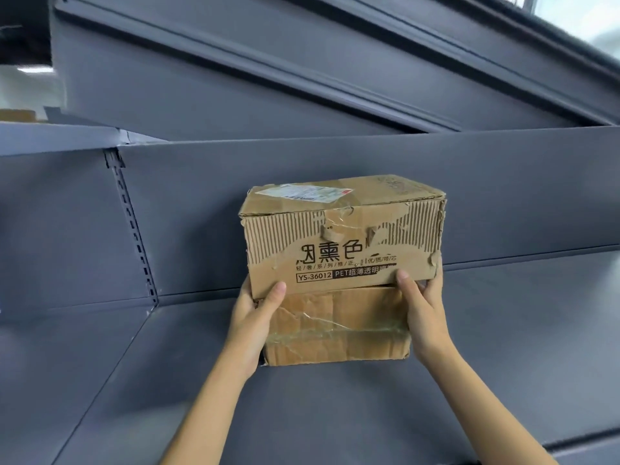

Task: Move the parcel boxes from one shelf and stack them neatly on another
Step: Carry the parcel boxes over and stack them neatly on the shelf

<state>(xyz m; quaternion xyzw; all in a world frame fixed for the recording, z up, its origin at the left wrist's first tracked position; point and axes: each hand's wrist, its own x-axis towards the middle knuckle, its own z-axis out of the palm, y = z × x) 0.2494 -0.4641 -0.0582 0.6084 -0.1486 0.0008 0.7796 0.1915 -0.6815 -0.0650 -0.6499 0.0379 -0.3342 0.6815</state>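
Observation:
Two worn brown cardboard parcel boxes stand stacked on a grey metal shelf (335, 414). The upper box (342, 236) has torn paper, black printed characters and a white label on top. It sits on a lower taped box (335, 327). My left hand (255, 317) grips the upper box's bottom left corner, thumb on its front face. My right hand (424, 310) grips its bottom right corner, thumb on the front as well. The fingers of both hands are hidden behind the boxes' sides.
The shelf's grey back panel (302, 182) rises behind the stack, with a slotted upright post (134, 229) to the left. Another grey shelf (235, 68) hangs overhead. A further brown box (16, 115) shows at the far left edge.

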